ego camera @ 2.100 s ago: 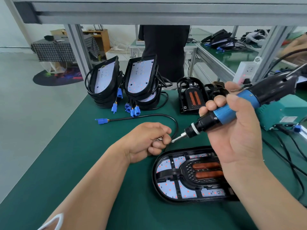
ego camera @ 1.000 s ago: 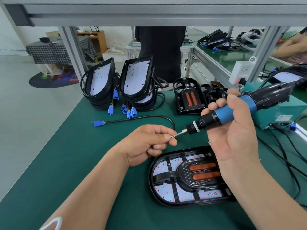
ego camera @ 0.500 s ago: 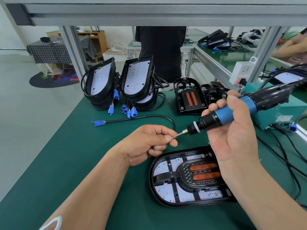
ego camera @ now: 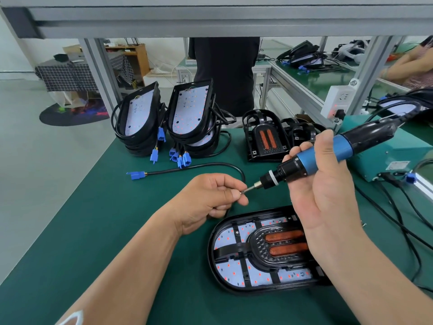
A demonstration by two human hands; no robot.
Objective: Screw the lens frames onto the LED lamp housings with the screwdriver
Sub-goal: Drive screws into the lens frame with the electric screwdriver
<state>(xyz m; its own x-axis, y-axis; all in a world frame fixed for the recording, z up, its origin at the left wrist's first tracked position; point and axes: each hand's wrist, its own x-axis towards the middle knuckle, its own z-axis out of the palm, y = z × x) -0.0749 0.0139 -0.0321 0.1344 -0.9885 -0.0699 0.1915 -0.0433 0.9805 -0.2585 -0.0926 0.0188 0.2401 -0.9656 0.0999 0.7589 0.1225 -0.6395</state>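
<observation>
A black LED lamp housing [ego camera: 234, 275] lies flat on the green mat in front of me, with a black lens frame [ego camera: 262, 254] and two orange strips seated in it. My right hand [ego camera: 328, 193] grips a blue-and-black electric screwdriver [ego camera: 311, 158], held above the housing with its bit pointing left. My left hand [ego camera: 210, 198] pinches a small screw [ego camera: 242, 191] at the bit's tip, just left of the housing.
Two stacks of lamp housings [ego camera: 164, 120] with blue connectors stand at the back. Loose lens frames [ego camera: 264, 139] lie behind the screwdriver. A black cable [ego camera: 194, 168] crosses the mat. A teal power box [ego camera: 393, 160] and cords sit at the right. A person [ego camera: 225, 73] stands beyond the bench.
My left hand brought the screw up to the screwdriver bit and holds it there. The screwdriver lowered slightly; over the last half second almost nothing moved.
</observation>
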